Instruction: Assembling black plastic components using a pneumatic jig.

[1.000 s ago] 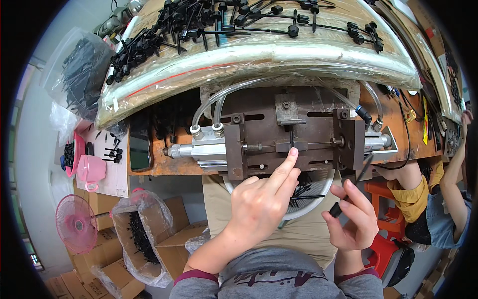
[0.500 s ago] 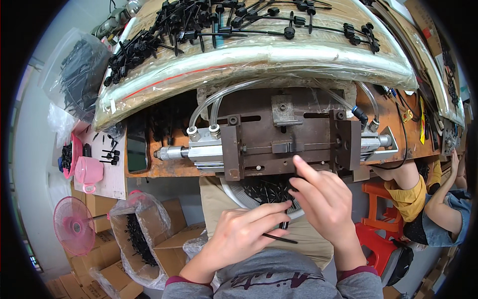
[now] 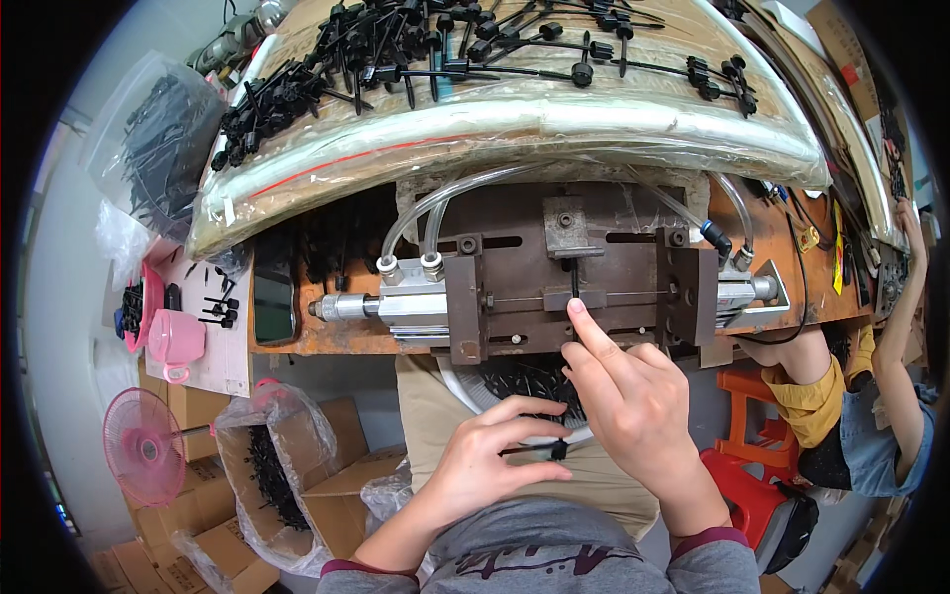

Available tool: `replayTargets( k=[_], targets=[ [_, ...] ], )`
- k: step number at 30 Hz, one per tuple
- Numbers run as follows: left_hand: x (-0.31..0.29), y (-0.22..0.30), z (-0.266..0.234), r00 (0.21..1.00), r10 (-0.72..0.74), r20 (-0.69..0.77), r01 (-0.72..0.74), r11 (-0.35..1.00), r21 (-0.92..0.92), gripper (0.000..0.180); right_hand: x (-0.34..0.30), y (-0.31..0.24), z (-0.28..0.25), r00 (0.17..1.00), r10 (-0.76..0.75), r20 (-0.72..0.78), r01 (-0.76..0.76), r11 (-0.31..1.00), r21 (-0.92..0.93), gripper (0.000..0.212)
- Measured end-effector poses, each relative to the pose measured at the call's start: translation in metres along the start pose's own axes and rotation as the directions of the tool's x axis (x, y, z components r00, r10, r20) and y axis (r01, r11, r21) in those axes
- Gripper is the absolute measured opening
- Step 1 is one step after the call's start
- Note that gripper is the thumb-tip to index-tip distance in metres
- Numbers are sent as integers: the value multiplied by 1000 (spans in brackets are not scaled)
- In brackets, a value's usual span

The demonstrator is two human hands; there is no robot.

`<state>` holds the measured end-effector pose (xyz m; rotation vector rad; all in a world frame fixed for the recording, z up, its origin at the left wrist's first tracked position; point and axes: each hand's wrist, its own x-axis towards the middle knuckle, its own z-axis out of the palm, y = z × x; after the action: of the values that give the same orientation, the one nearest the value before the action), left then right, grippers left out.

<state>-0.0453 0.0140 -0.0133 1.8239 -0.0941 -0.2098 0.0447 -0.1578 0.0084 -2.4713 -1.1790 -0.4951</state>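
A brown metal fixture (image 3: 618, 252) spans the bench edge in front of me, with a small slotted block (image 3: 557, 300) at its middle. Across that block runs a thin black cable tie (image 3: 574, 276). My right hand (image 3: 638, 401) puts its index fingertip on the tie at the block; the other fingers are curled below, by a dark bit of it, and the thumb is hidden. Lower and to the left, my left hand (image 3: 485, 447) is loosely closed around another black cable tie (image 3: 556, 451), its clip end sticking out between fingers and thumb.
Silver air cylinders (image 3: 414, 309) with clear hoses flank the fixture. Black ties (image 3: 396, 45) cover a plastic-wrapped board above. More lie in a white basin (image 3: 515, 381) over my lap. A pink fan (image 3: 144, 445) and lined carton (image 3: 267, 475) stand left. Another person's arm (image 3: 905, 297) reaches up at right.
My right index finger has come onto the block, where a tie now lies. My left hand has drawn slightly away, its tie turned. The other person's arm has reached farther up.
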Motion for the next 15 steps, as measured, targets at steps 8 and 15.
replayTargets(
  k=[8,15],
  targets=[
    [-7,7,-10,947,-230,226,317,548,-774,46,-2,-2,2,999,45,-16,-44,999,17,21],
    [-17,18,-13,962,-174,211,273,656,-704,35,-10,-20,-7,892,449,53,-318,540,779,16]
  ],
)
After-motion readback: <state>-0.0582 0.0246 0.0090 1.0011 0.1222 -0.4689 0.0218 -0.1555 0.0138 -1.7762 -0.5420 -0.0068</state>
